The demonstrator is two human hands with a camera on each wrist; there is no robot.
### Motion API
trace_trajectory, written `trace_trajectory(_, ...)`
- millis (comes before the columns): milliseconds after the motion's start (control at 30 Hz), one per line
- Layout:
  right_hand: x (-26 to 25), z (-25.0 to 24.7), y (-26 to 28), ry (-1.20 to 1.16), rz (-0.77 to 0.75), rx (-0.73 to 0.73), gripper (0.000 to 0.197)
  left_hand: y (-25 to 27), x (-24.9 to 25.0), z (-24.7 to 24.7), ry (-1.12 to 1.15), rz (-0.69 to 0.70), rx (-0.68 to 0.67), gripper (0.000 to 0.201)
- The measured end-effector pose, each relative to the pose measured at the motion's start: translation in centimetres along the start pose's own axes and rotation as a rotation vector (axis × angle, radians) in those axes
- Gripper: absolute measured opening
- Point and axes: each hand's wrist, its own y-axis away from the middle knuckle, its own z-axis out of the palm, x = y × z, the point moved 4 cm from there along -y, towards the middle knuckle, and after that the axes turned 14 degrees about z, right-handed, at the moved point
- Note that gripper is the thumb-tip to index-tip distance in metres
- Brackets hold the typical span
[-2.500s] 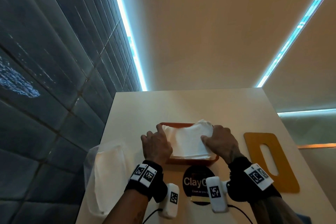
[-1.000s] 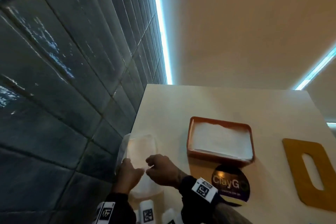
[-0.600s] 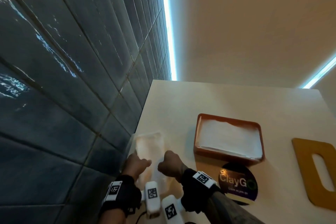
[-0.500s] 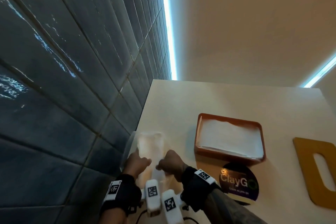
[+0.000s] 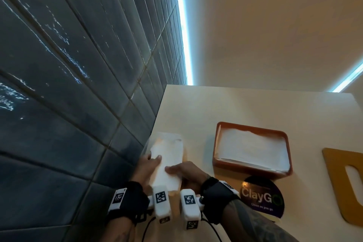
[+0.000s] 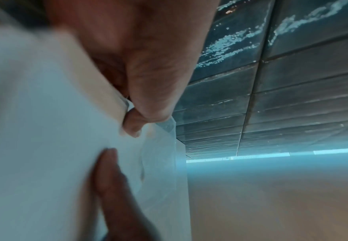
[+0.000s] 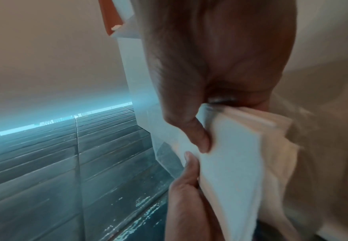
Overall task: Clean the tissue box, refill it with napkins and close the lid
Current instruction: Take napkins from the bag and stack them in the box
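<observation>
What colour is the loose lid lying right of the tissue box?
Mustard yellow lid; clearest in the head view.

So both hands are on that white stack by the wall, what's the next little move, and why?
Probably lift the napkin stack clear of its clear plastic wrapper and carry it right to the tissue box. Both the left hand and right hand already grip it, the box looks partly filled, and the lid lies off beside it.

Pale table (image 5: pixel 225 108), orange tissue box (image 5: pixel 216 143) holding napkins, yellow slotted lid (image 5: pixel 334 169), round ClayGo sticker (image 5: pixel 262 197)
</observation>
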Motion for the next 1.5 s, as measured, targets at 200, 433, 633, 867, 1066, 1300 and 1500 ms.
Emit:
trace_trajectory(200, -2.0, 1.5, 1.4, 0.001, -0.044, -0.094, 0.014, -0.8, 1.3, -0.6, -0.044, 0.012, 0.061, 0.036)
trace_trajectory(433, -2.8, 2.8, 2.2, 0.009, -0.031, -0.102, 0.015, -0.5, 2.1, -1.2, 0.060, -0.090, -0.068, 0.026)
trace_trajectory(633, -2.4, 3.1, 2.5, 0.009, -0.042, -0.096, 0.025, 0.3, 2.3, -1.1, 0.113, -0.087, -0.065, 0.030)
trace_trajectory(867, -1.8, 1.6, 5.3, 0.265, -0.017, -0.116, 0.040, 0.8, 3.7, -1.3, 0.318, -0.022, -0.112, 0.034)
trace_trajectory(1066, -3.0, -5.0, 10.9, 0.135, -0.114, -0.043, 0.049, 1.4, 6.5, 1.0, 0.443, 0.064, -0.273, 0.043)
trace_trajectory(1300, -5.6, -12.4, 17.9, -0.251, -0.390, -0.007, 0.023, 2.8, 10.1, 8.5, 0.413, 0.159, -0.460, 0.037)
trace_trajectory(1500, -6.4, -16.3, 19.8, -0.277, -0.487, 0.206, 0.060, 3.0, 10.1, 15.0, 0.346, 0.109, -0.451, 0.036)
